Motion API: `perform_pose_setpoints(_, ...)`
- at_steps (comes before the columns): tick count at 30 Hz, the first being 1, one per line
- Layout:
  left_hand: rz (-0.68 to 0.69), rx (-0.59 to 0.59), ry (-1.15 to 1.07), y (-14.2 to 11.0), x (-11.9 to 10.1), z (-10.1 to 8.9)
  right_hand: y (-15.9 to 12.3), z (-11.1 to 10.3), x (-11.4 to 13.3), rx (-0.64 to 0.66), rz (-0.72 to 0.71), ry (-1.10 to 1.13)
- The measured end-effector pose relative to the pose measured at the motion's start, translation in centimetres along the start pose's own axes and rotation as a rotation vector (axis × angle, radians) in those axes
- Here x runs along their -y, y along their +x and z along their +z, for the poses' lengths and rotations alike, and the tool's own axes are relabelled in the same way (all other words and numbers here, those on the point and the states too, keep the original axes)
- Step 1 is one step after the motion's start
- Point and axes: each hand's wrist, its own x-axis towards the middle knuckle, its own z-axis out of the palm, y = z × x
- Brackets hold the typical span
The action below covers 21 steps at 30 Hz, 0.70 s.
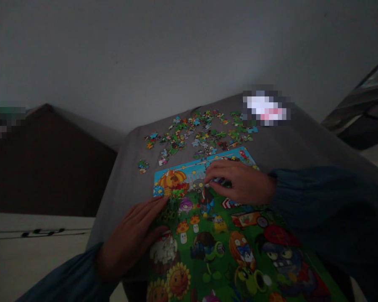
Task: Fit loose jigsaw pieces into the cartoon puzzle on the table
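Observation:
A colourful cartoon jigsaw puzzle [204, 243] with plants and zombies fills the near middle of the view, its far end showing a blue sky strip. My left hand [135, 233] rests flat along the puzzle's left edge, fingers stretched out and holding nothing. Over the far right part of the picture, beside the grey zombie head, is my right hand [236, 180]. Its fingers are bent and pressed together at the tips, touching the puzzle's surface. Whatever is between them, if anything, is hidden. Loose puzzle pieces [179, 136] lie scattered just beyond the far edge.
A grey cloth-covered table [126, 163] carries the puzzle and pieces, with a pale wall [129, 63] behind it. A blurred-out white and pink item [264, 107] lies at the table's far right corner. A dark brown piece of furniture [50, 167] stands to the left.

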Motion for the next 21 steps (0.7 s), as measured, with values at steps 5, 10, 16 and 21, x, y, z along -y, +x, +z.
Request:
perform_pose_setpoints(5,-0.086,-0.012,-0.057,0.0,-0.1,-0.2,-0.1,0.0,0.0,0.001,0.004,0.013)
perform_pose_setpoints(10,-0.11,-0.01,-0.136,0.4,-0.2,-0.3,-0.1,0.0,0.0,0.009,0.007,0.007)
perform_pose_setpoints(16,-0.083,0.021,-0.222,1.2,-0.2,-0.9,-0.1,-0.1,-0.1,0.0,-0.004,0.02)
perform_pose_setpoints(21,-0.093,0.041,-0.292,1.8,-0.1,-1.2,0.0,0.0,0.0,-0.003,-0.002,0.02)
